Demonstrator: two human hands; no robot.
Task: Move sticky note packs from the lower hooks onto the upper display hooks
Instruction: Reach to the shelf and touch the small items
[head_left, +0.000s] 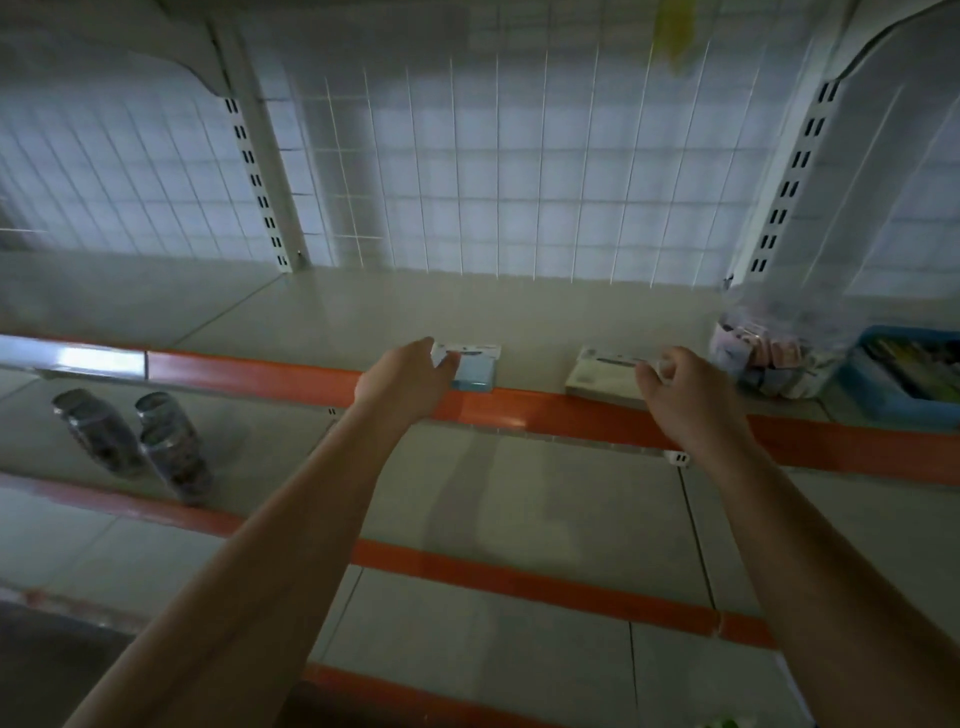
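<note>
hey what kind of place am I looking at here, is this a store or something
Most likely a retail store's stationery aisle. Tiered shelves with orange edge strips, a white wire grid back panel for display hooks, and packaged goods: the blue pack and the pale pack lying under the hands.

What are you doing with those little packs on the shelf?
A person is reaching both hands to a shelf with an orange front edge. The left hand touches a blue sticky note pack lying on the shelf, and the right hand pinches a pale sticky note pack beside it. Neither pack hangs on the wire grid behind yet.
</note>
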